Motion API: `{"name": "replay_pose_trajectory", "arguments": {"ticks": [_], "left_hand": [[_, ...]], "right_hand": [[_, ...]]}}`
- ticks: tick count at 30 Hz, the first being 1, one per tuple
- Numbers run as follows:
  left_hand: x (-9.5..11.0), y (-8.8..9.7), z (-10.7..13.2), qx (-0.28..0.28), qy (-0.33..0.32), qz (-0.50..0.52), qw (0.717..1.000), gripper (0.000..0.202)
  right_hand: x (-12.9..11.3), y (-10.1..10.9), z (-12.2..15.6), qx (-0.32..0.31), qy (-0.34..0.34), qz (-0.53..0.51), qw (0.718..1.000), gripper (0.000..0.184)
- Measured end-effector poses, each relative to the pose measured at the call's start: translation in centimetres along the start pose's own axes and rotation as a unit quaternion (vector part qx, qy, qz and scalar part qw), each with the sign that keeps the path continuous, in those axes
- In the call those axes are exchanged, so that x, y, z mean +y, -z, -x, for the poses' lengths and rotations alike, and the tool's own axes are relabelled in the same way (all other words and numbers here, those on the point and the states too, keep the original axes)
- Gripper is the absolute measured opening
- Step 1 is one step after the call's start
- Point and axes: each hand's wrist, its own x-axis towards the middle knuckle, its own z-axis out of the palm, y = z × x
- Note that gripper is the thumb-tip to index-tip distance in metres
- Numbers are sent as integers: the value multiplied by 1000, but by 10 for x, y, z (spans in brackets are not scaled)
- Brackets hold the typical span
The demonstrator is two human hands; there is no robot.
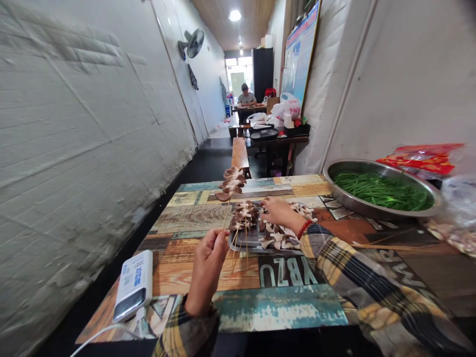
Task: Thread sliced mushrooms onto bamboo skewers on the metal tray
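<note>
**Inspector:** Operator, your left hand (pixel 207 267) is closed on bamboo skewers (pixel 235 258) threaded with mushroom slices (pixel 232 182), just left of the metal tray (pixel 247 241).

**Second inspector:** Confirmed. Your right hand (pixel 278 212) rests on the loose mushrooms (pixel 277 238) in that tray, fingers curled. Whether you are gripping them, I cannot tell.

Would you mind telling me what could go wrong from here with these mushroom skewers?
The mushroom slices near the top of the skewer in the left hand might slip off. Bare stick ends by the metal tray could poke the right hand. The power bank might get knocked.
</note>
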Motion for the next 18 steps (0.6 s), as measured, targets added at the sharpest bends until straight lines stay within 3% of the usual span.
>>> {"name": "replay_pose_trajectory", "arguments": {"ticks": [4, 6, 11, 18], "left_hand": [[2, -2, 0, 6, 6, -4, 1000, 32], [2, -2, -1, 11, 11, -9, 1000, 32], [-1, -4, -3, 10, 14, -21, 1000, 32], [-2, -10, -5, 6, -11, -53, 999, 31]], "right_hand": [[-10, -17, -10, -29, 10, 34, 999, 75], [-10, -23, -13, -40, 19, 50, 998, 81], [-6, -26, -14, -49, 36, 80, 995, 66], [-7, -13, 0, -71, 55, 86, 992, 34]]}}
